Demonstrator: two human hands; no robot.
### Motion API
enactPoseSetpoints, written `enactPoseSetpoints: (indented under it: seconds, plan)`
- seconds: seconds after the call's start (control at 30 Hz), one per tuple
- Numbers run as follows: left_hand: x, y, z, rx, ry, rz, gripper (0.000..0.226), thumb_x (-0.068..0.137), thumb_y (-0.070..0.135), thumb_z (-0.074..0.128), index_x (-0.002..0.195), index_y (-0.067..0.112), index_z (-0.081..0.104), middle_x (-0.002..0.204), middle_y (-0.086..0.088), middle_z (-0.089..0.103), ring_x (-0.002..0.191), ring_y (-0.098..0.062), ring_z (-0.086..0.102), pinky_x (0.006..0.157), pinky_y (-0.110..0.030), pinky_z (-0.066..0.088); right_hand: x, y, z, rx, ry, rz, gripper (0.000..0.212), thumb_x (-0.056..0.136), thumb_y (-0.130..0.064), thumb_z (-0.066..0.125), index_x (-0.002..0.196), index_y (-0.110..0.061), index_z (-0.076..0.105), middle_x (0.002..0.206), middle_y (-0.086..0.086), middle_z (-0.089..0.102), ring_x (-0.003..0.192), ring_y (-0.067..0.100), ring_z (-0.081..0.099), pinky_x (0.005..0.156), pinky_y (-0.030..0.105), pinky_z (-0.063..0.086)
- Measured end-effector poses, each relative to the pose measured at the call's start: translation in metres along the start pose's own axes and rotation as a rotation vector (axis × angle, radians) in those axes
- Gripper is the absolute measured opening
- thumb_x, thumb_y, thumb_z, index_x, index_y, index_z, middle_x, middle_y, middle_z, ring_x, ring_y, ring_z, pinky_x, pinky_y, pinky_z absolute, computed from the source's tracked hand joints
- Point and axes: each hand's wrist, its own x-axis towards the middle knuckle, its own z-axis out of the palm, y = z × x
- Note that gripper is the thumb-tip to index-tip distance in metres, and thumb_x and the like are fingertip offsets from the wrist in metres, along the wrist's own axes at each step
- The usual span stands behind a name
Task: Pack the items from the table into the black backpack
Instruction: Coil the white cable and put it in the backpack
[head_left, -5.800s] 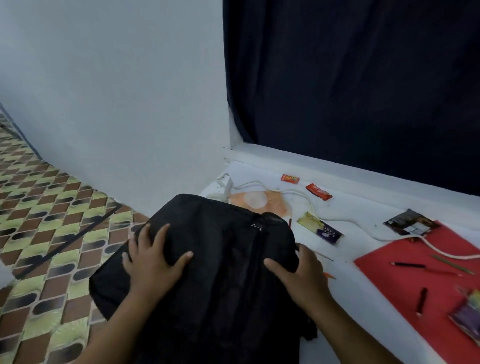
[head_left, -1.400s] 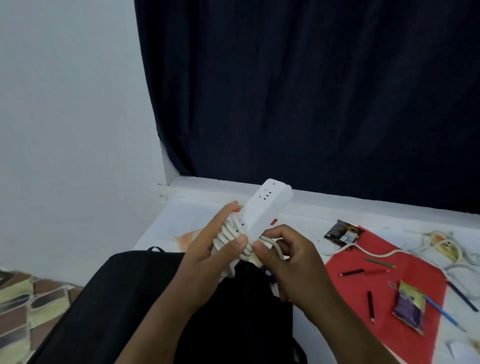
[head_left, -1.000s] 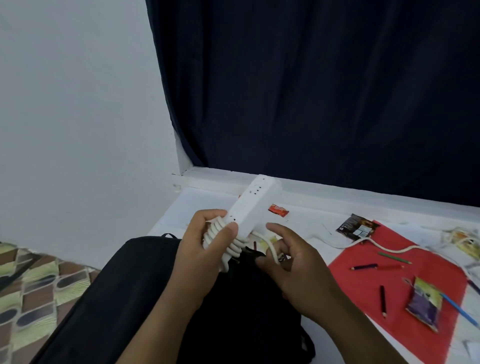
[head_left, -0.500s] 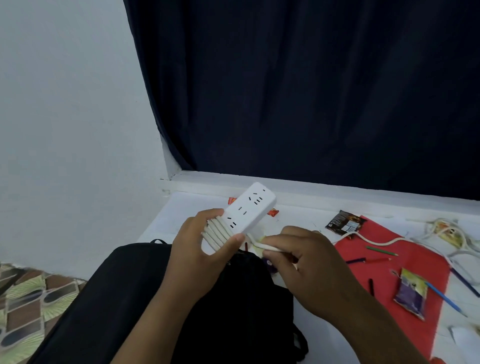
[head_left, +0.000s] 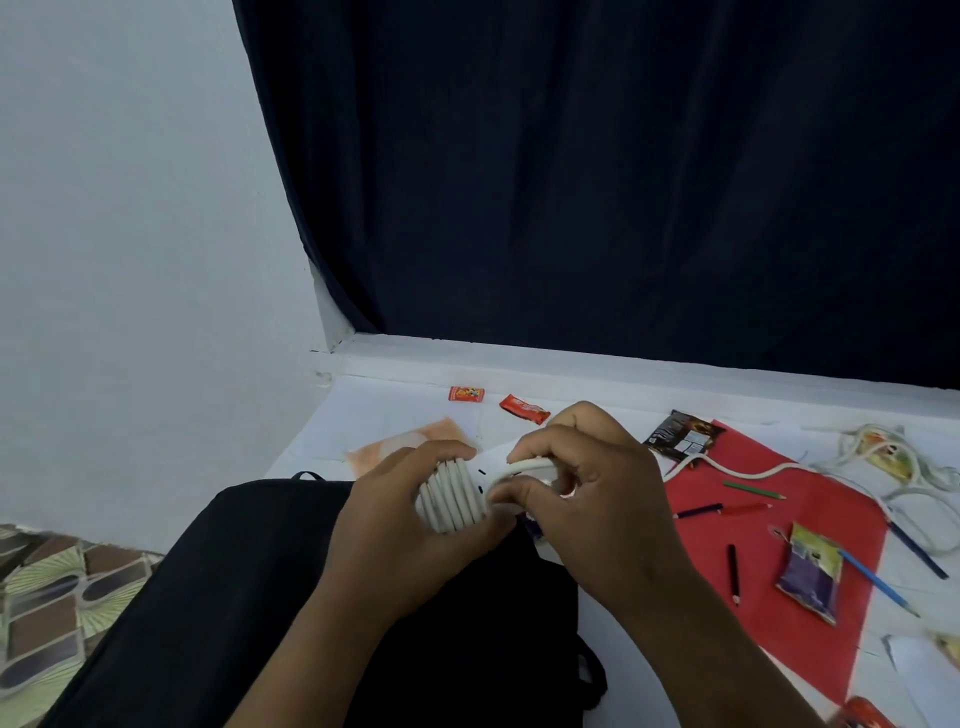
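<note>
The soft black backpack (head_left: 291, 613) lay at the white table's (head_left: 395, 410) near edge, beside a flat red sheet (head_left: 810, 525). Above it, the smooth white power strip (head_left: 483, 470) had tipped lower than half a second before. The left hand (head_left: 395, 525) was clamped round its ridged coils; the right hand (head_left: 597, 499) pinched the round cord (head_left: 727, 467).

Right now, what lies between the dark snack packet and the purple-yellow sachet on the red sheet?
In the head view, between the dark snack packet and the purple-yellow sachet lie the white cord and loose colored pencils on the red sheet.
</note>
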Motion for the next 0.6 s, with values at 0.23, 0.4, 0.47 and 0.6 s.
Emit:
enactPoseSetpoints:
  seconds: [0.23, 0.4, 0.47, 0.6]
  plan:
    - [-0.003, -0.006, -0.008, -0.111, 0.029, -0.116, 0.053, 0.056, 0.064, 0.081, 0.104, 0.047, 0.066, 0.105, 0.025, 0.068, 0.096, -0.005, 0.065, 0.081, -0.04, 0.058, -0.009, 0.02, -0.007, 0.019, 0.034, 0.037, 0.017, 0.084, -0.022, 0.078, 0.096, -0.032, 0.072, 0.112, -0.018, 0.056, 0.107, 0.003, 0.055, 0.084, 0.004, 0.04]
    - [-0.003, -0.004, -0.009, -0.214, -0.017, -0.145, 0.053, 0.055, 0.059, 0.083, 0.103, 0.045, 0.069, 0.105, 0.019, 0.07, 0.096, -0.01, 0.067, 0.081, -0.046, 0.059, -0.013, 0.028, -0.006, 0.034, 0.055, 0.019, 0.005, 0.088, -0.031, 0.067, 0.086, -0.028, 0.07, 0.114, -0.014, 0.064, 0.111, -0.001, 0.057, 0.09, 0.007, 0.041]
    - [-0.002, -0.005, -0.012, -0.226, -0.04, -0.143, 0.054, 0.055, 0.057, 0.085, 0.105, 0.043, 0.07, 0.106, 0.017, 0.071, 0.096, -0.012, 0.068, 0.08, -0.047, 0.059, -0.012, 0.03, -0.007, 0.035, 0.057, -0.024, 0.01, 0.09, -0.025, 0.065, 0.09, -0.018, 0.072, 0.105, -0.013, 0.069, 0.103, 0.002, 0.062, 0.088, 0.016, 0.048]
    - [0.0, -0.009, -0.02, -0.185, -0.078, -0.139, 0.055, 0.052, 0.056, 0.085, 0.104, 0.043, 0.071, 0.107, 0.018, 0.071, 0.101, -0.01, 0.066, 0.083, -0.045, 0.058, -0.006, 0.03, -0.014, 0.025, 0.04, -0.061, 0.009, 0.092, -0.022, 0.063, 0.089, -0.017, 0.071, 0.089, -0.014, 0.07, 0.087, 0.009, 0.066, 0.075, 0.028, 0.053]
